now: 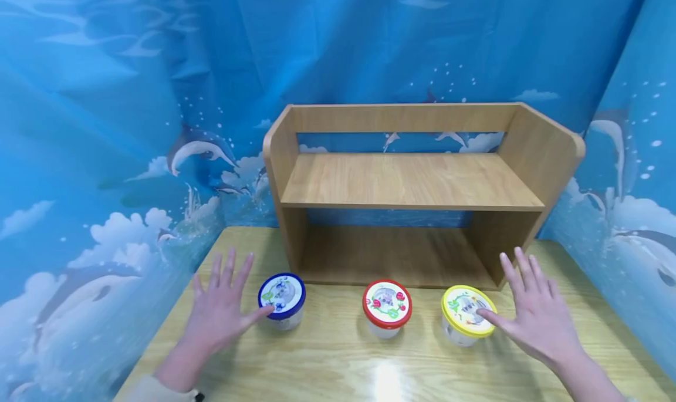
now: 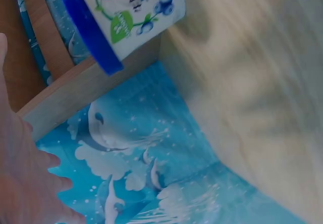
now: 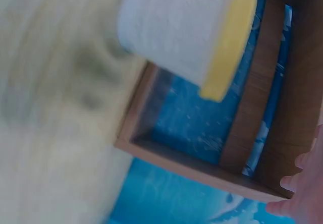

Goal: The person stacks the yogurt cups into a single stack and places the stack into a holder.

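Note:
Three round lidded tubs stand in a row on the wooden table. My left hand (image 1: 219, 311), fingers spread, hovers left of the blue-lidded tub (image 1: 282, 301); in the head view its thumb overlaps the lid's edge, and contact cannot be told. Blueberry pictures mark that tub's side (image 2: 136, 12) in the left wrist view. The red-lidded tub (image 1: 387, 305) is in the middle, away from both hands. My right hand (image 1: 544, 314), also spread, is to the right of the yellow-lidded tub (image 1: 468, 312), its thumb tip overlapping the lid. Neither hand grips anything.
Behind the tubs stands a two-level wooden shelf (image 1: 412, 179) with side panels and a back rail. A blue sea-themed cloth (image 1: 132, 155) with dolphins hangs behind and on both sides. Light glares off the table (image 1: 338, 361) near its front.

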`<state>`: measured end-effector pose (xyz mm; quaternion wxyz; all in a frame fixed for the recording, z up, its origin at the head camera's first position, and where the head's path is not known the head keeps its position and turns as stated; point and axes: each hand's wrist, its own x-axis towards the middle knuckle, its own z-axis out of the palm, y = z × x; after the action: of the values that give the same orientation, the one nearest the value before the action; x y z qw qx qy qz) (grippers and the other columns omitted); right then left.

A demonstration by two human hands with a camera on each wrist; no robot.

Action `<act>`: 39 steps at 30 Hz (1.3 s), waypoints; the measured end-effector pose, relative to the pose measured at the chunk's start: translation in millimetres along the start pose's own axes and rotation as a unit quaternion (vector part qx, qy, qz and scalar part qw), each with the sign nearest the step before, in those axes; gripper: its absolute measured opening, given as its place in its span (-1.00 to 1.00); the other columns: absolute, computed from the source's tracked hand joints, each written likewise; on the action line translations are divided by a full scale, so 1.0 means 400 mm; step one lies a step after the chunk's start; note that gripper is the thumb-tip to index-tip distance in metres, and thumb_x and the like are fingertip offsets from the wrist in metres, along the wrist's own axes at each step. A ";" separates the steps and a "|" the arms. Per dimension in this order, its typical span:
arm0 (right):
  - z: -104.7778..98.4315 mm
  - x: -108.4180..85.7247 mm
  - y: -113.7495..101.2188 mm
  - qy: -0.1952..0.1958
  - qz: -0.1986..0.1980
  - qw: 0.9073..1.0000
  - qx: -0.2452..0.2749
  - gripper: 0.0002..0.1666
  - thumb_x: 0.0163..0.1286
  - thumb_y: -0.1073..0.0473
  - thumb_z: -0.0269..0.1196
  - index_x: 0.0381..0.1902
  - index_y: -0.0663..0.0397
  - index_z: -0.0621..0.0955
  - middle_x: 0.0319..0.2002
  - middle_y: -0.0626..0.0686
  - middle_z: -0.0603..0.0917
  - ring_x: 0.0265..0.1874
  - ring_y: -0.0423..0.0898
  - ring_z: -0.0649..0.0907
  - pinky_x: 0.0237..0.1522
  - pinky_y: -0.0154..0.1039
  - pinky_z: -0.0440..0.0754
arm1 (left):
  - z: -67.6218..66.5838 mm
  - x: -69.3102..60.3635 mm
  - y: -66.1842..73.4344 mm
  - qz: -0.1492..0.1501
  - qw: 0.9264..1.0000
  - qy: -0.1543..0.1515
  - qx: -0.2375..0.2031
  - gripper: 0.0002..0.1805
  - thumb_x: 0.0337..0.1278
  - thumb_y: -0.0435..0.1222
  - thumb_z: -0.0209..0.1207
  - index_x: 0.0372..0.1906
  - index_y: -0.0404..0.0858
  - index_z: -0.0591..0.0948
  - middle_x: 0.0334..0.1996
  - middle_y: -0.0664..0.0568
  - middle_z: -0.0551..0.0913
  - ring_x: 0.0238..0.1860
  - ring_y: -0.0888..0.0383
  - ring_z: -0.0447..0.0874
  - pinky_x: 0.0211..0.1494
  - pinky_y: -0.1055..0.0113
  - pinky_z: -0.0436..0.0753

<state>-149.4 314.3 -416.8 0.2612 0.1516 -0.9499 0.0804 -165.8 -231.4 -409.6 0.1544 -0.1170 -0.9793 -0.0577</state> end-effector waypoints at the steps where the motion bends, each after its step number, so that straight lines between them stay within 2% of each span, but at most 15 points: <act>1: 0.009 -0.004 -0.004 -0.005 0.004 1.000 0.009 0.34 0.07 -0.39 0.32 0.57 -0.01 -0.11 0.54 0.18 -0.16 0.46 0.27 -0.07 0.18 0.47 0.11 | 0.005 -0.001 0.003 -0.003 1.000 -0.004 -0.008 0.23 -0.08 0.47 0.06 0.57 -0.02 -0.18 0.52 -0.25 -0.24 0.47 -0.31 -0.34 0.25 -0.48 -0.33; 5: 0.046 -0.018 -0.020 -0.020 0.022 0.998 0.055 0.32 0.10 -0.31 0.35 0.57 -0.02 -0.13 0.55 0.12 -0.18 0.46 0.25 -0.05 0.12 0.48 0.17 | 0.034 -0.002 0.016 -0.016 0.999 -0.018 -0.044 0.27 -0.09 0.45 0.12 0.57 -0.04 -0.23 0.52 -0.27 -0.22 0.47 -0.33 -0.32 0.24 -0.51 -0.26; 10: 0.079 -0.035 -0.025 -0.019 0.035 0.994 0.107 0.32 0.08 -0.23 0.41 0.56 0.01 -0.09 0.55 0.11 -0.12 0.48 0.14 -0.04 0.12 0.44 0.22 | 0.076 0.003 0.029 -0.018 0.993 -0.014 -0.115 0.31 -0.13 0.36 0.25 0.56 -0.11 -0.21 0.52 -0.27 -0.18 0.46 -0.33 -0.27 0.23 -0.52 -0.15; 14: 0.093 -0.044 -0.026 -0.031 0.054 0.989 0.136 0.35 0.06 -0.16 0.44 0.57 -0.01 -0.12 0.55 0.10 -0.14 0.41 0.31 0.09 0.01 0.52 0.26 | 0.102 0.006 0.032 -0.018 0.988 -0.009 -0.152 0.35 -0.16 0.29 0.33 0.56 -0.16 -0.23 0.51 -0.30 -0.16 0.46 -0.33 -0.23 0.24 -0.49 -0.05; 17: 0.102 -0.049 -0.029 -0.048 0.075 0.984 0.157 0.38 0.05 -0.13 0.46 0.57 -0.08 -0.17 0.55 0.11 -0.15 0.27 0.49 0.22 -0.16 0.59 0.31 | 0.118 0.006 0.029 -0.023 0.985 -0.004 -0.170 0.37 -0.18 0.24 0.38 0.55 -0.18 -0.24 0.51 -0.29 -0.16 0.46 -0.32 -0.20 0.25 -0.46 0.02; 21: 0.114 -0.056 -0.031 -0.058 0.094 0.977 0.182 0.41 0.01 -0.10 0.49 0.57 -0.10 -0.18 0.52 0.23 -0.07 0.21 0.54 0.27 -0.25 0.59 0.35 | 0.138 0.005 0.026 -0.026 0.979 0.004 -0.203 0.41 -0.25 0.17 0.45 0.55 -0.16 -0.26 0.51 -0.28 -0.17 0.45 -0.35 -0.15 0.28 -0.40 0.08; 26: 0.125 -0.067 -0.032 -0.066 0.112 0.967 0.218 0.46 -0.06 -0.04 0.55 0.57 -0.06 -0.15 0.41 0.44 0.10 0.16 0.57 0.30 -0.19 0.57 0.35 | 0.150 0.003 0.026 -0.030 0.969 0.011 -0.244 0.45 -0.30 0.09 0.51 0.55 -0.17 -0.27 0.50 -0.33 -0.14 0.41 -0.38 -0.04 0.32 -0.28 0.14; 32: 0.140 -0.080 -0.028 -0.068 0.126 0.949 0.282 0.48 -0.07 0.07 0.57 0.56 -0.04 -0.18 0.38 0.48 0.12 0.19 0.58 0.25 -0.05 0.58 0.22 | 0.155 0.005 0.025 -0.054 0.956 0.002 -0.289 0.48 -0.36 0.04 0.55 0.55 -0.17 -0.26 0.48 -0.36 -0.08 0.35 -0.42 0.09 0.28 -0.29 0.20; 36: 0.151 -0.084 -0.023 -0.065 0.124 0.934 0.328 0.45 -0.09 0.16 0.57 0.56 0.00 -0.13 0.44 0.43 0.04 0.25 0.58 0.18 -0.01 0.58 0.13 | 0.165 0.003 0.020 -0.062 0.942 -0.005 -0.329 0.49 -0.40 -0.02 0.58 0.55 -0.14 -0.27 0.48 -0.35 -0.06 0.36 -0.39 0.12 0.30 -0.25 0.19; 39: 0.157 -0.088 -0.020 -0.067 0.126 0.926 0.350 0.46 -0.12 0.21 0.58 0.56 0.01 -0.11 0.45 0.41 0.02 0.23 0.56 0.19 -0.01 0.57 0.17 | 0.175 -0.002 0.018 -0.056 0.930 -0.004 -0.363 0.47 -0.41 -0.10 0.60 0.54 -0.22 -0.22 0.46 -0.40 -0.02 0.35 -0.38 0.15 0.32 -0.21 0.20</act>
<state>-147.4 300.8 -487.8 0.1154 0.1171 -0.8879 0.4296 -183.6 -214.4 -475.5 0.0938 -0.1101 -0.8972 -0.4173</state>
